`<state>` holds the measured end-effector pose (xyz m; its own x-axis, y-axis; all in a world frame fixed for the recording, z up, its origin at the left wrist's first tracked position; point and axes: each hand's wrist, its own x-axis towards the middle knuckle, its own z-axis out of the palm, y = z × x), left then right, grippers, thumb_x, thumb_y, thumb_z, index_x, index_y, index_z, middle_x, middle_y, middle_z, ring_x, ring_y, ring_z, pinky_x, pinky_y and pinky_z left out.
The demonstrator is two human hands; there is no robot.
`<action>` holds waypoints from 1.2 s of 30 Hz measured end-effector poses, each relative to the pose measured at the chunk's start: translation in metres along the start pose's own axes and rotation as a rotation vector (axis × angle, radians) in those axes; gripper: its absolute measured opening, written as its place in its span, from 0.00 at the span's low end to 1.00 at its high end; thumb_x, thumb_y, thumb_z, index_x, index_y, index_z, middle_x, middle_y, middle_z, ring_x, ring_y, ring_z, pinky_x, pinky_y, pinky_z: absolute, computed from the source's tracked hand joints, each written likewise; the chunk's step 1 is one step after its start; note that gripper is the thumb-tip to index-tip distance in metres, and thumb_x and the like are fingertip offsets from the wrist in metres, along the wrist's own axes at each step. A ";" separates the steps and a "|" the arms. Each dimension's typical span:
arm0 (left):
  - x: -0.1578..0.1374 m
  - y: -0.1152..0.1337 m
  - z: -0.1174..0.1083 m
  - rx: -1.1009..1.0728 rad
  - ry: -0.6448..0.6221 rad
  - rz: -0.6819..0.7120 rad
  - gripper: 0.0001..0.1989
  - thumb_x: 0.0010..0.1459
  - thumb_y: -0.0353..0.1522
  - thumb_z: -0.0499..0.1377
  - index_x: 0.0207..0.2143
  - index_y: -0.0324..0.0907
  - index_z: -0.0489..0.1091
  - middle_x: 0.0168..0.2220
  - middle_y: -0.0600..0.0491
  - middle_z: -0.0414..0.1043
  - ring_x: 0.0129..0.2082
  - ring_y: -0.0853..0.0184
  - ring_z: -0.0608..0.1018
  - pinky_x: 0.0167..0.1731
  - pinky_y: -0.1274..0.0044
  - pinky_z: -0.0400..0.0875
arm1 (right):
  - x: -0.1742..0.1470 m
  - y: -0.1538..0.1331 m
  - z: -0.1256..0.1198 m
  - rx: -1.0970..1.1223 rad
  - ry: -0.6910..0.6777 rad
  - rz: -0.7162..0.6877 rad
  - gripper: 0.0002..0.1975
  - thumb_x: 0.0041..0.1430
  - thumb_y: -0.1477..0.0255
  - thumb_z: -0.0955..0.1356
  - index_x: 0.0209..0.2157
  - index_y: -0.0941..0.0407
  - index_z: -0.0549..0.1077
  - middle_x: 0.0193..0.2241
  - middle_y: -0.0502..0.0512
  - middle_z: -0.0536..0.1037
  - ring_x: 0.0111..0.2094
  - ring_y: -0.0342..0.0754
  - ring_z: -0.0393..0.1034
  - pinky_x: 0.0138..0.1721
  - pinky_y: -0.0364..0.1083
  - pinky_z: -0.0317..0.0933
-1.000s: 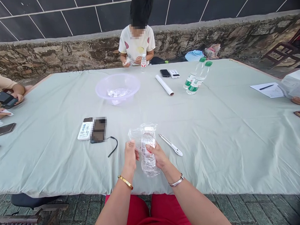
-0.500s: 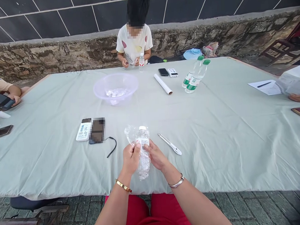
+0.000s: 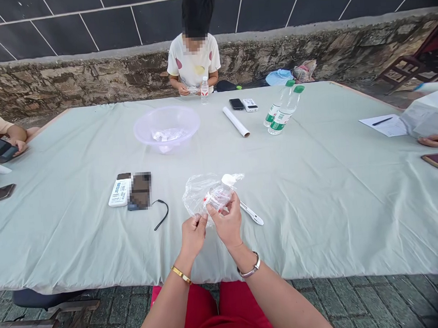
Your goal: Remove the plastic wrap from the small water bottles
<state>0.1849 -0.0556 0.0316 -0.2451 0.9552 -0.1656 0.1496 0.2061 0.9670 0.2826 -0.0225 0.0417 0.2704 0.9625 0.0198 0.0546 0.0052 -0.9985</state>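
Note:
Over the near part of the cloth, a small clear water bottle (image 3: 217, 197) with a white cap leans to the upper right. Thin clear plastic wrap (image 3: 195, 194) spreads around it, widest on its left. My right hand (image 3: 229, 222) grips the bottle from the right, thumb across its front. With thumb and fingers pinched, my left hand (image 3: 193, 235) holds the lower edge of the wrap. A white utility knife (image 3: 253, 214) lies just right of my right hand, its far end hidden behind the fingers and bottle.
Left of my hands lie a white power bank (image 3: 118, 192), a phone (image 3: 139, 191) and a black strap (image 3: 165, 215). Farther off are a purple basin (image 3: 141, 136) holding crumpled plastic, a white roll (image 3: 236, 122) and two green-capped bottles (image 3: 279, 121). A person (image 3: 193, 58) sits opposite; others sit at both sides.
The bottle has gone from nearly upright to tilted rightward and sits higher. The wrap is now pulled out wide to the left. My right hand has moved up, covering part of the knife.

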 end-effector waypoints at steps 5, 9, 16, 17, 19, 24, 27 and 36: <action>0.004 0.006 -0.014 -0.194 0.017 -0.061 0.14 0.49 0.39 0.61 0.17 0.39 0.69 0.24 0.51 0.73 0.23 0.70 0.73 0.21 0.79 0.69 | 0.015 -0.002 -0.007 0.111 0.011 -0.013 0.35 0.43 0.64 0.74 0.53 0.53 0.62 0.45 0.56 0.71 0.40 0.48 0.67 0.36 0.46 0.66; 0.013 0.013 -0.029 -0.552 0.012 -0.205 0.11 0.42 0.34 0.65 0.16 0.38 0.67 0.24 0.52 0.73 0.24 0.69 0.75 0.25 0.77 0.74 | 0.031 -0.005 -0.014 0.293 -0.078 0.064 0.28 0.45 0.61 0.73 0.48 0.54 0.65 0.42 0.54 0.73 0.39 0.48 0.70 0.38 0.48 0.67; 0.012 0.013 -0.013 -0.987 0.085 -0.293 0.15 0.41 0.29 0.69 0.21 0.40 0.61 0.21 0.58 0.69 0.22 0.73 0.74 0.28 0.78 0.74 | 0.025 -0.002 -0.006 0.148 0.038 -0.078 0.32 0.47 0.62 0.73 0.54 0.53 0.64 0.46 0.57 0.72 0.43 0.49 0.68 0.40 0.48 0.67; 0.013 0.012 -0.009 -1.026 0.097 -0.295 0.15 0.43 0.30 0.68 0.22 0.40 0.61 0.21 0.59 0.68 0.22 0.74 0.73 0.29 0.77 0.74 | 0.023 -0.002 -0.004 0.105 0.072 -0.113 0.35 0.47 0.63 0.73 0.56 0.53 0.61 0.48 0.58 0.70 0.44 0.49 0.68 0.40 0.48 0.67; 0.019 0.013 -0.007 -1.073 0.109 -0.315 0.14 0.46 0.30 0.67 0.24 0.40 0.61 0.19 0.61 0.64 0.19 0.76 0.69 0.27 0.78 0.72 | 0.021 -0.003 -0.005 0.067 0.051 -0.159 0.39 0.46 0.64 0.74 0.59 0.52 0.59 0.51 0.59 0.68 0.47 0.50 0.67 0.40 0.47 0.67; 0.038 0.013 -0.031 -0.992 0.249 -0.324 0.08 0.54 0.27 0.62 0.29 0.40 0.64 0.16 0.65 0.53 0.12 0.80 0.57 0.13 0.86 0.53 | 0.030 -0.011 -0.020 0.400 -0.286 -0.014 0.36 0.48 0.66 0.74 0.58 0.48 0.60 0.49 0.54 0.73 0.47 0.50 0.69 0.45 0.49 0.66; 0.043 0.013 -0.051 -1.029 0.167 -0.362 0.07 0.55 0.27 0.61 0.29 0.39 0.64 0.16 0.65 0.49 0.12 0.80 0.55 0.13 0.86 0.54 | 0.036 -0.013 -0.028 0.709 -0.509 0.259 0.26 0.53 0.63 0.71 0.53 0.50 0.65 0.40 0.52 0.77 0.39 0.48 0.73 0.40 0.48 0.69; 0.006 0.076 -0.064 -1.088 -0.062 0.174 0.09 0.54 0.31 0.63 0.26 0.41 0.64 0.20 0.59 0.55 0.19 0.76 0.61 0.16 0.86 0.58 | 0.019 0.021 -0.023 1.053 -0.714 0.770 0.26 0.56 0.48 0.64 0.46 0.54 0.71 0.47 0.60 0.76 0.44 0.54 0.73 0.41 0.53 0.69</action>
<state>0.1335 -0.0484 0.1162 -0.2500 0.9682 0.0096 -0.7528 -0.2006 0.6270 0.3109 -0.0103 0.0222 -0.6249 0.7445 -0.2349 -0.6669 -0.6655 -0.3352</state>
